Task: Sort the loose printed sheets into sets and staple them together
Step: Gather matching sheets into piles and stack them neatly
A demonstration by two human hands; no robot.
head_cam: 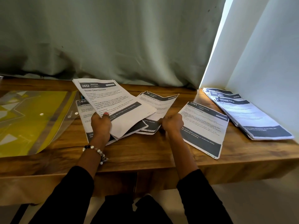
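head view: left grip pinches 2652 sheet.

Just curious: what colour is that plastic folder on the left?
Yellow, under a clear flap, seen in the head view: plastic folder.

Bare wooden table open along its near edge, left of it a yellow plastic folder, right a single sheet — farther right a paper stack against the white wall, curtain closing the back.
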